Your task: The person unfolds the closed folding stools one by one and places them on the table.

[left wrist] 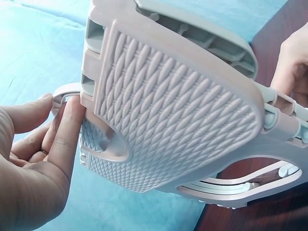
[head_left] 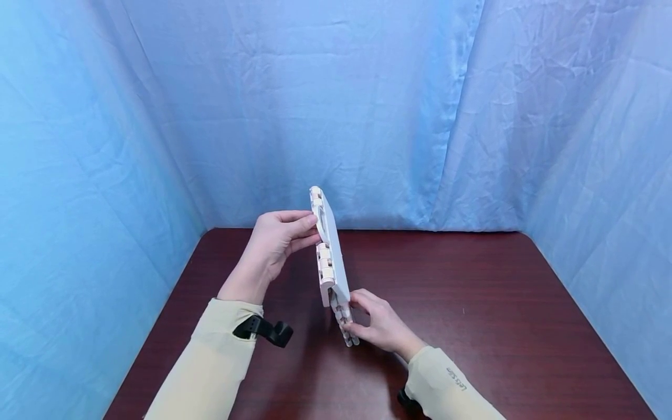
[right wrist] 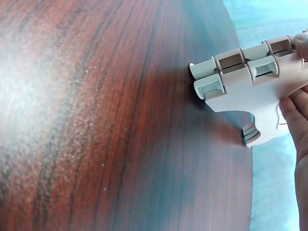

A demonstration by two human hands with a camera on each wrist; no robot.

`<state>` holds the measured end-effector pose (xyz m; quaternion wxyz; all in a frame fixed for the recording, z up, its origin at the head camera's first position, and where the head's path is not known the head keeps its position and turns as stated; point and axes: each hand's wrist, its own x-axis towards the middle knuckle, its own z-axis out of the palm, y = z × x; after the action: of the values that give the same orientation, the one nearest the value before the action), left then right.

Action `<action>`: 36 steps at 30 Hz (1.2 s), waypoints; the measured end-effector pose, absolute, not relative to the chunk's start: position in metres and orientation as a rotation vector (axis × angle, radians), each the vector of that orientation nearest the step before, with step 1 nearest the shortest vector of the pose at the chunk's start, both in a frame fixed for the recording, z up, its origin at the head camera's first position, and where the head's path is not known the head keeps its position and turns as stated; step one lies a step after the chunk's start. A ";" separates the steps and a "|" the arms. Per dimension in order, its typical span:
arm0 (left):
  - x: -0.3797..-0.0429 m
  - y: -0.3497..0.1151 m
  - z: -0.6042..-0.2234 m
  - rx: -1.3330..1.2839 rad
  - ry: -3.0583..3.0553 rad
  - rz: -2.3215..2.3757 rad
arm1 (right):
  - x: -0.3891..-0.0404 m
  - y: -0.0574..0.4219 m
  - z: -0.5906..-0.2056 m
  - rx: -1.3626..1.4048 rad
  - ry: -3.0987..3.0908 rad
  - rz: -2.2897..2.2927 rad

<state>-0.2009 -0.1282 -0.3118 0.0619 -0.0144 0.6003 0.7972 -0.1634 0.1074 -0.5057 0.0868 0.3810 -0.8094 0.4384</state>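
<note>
A pale plastic folding stool [head_left: 336,251] is held edge-on over the middle of the table, partly folded. Its top panel [left wrist: 173,106] has a woven pattern, with an oval opening beside the carry handle [left wrist: 67,89]. My left hand [head_left: 278,239] grips that handle between thumb and fingers at the upper left side. Lower down, my right hand [head_left: 380,321] pinches the hinged leg part [right wrist: 231,77] from the right. In the right wrist view, the leg ends reach down close over the wood surface, and the right hand [right wrist: 299,120] shows only at the right edge.
The dark red-brown table [head_left: 462,303] has rounded far corners. Light blue curtains [head_left: 315,105] hang behind it and along both sides. Black wrist straps [head_left: 262,329] sit at the ends of the cream sleeves [head_left: 210,361].
</note>
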 end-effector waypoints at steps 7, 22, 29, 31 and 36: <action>-0.200 -0.125 -0.313 -0.018 1.768 2.436 | -0.162 0.109 -0.504 1.127 -2.441 1.333; -0.196 -0.121 -0.315 0.040 1.758 2.450 | -0.160 0.110 -0.505 1.104 -2.432 1.391; -0.191 -0.123 -0.314 0.057 1.790 2.440 | -0.159 0.109 -0.504 1.078 -2.463 1.363; -0.190 -0.123 -0.314 0.066 1.808 2.438 | -0.159 0.109 -0.504 1.078 -2.464 1.345; -0.188 -0.126 -0.316 0.092 1.829 2.448 | -0.159 0.108 -0.505 1.112 -2.414 1.330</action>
<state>-0.1877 -0.1260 -0.3156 0.0422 0.0300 0.5976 0.8001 -0.1592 0.1078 -0.5048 0.0847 0.3728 -0.8093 0.4459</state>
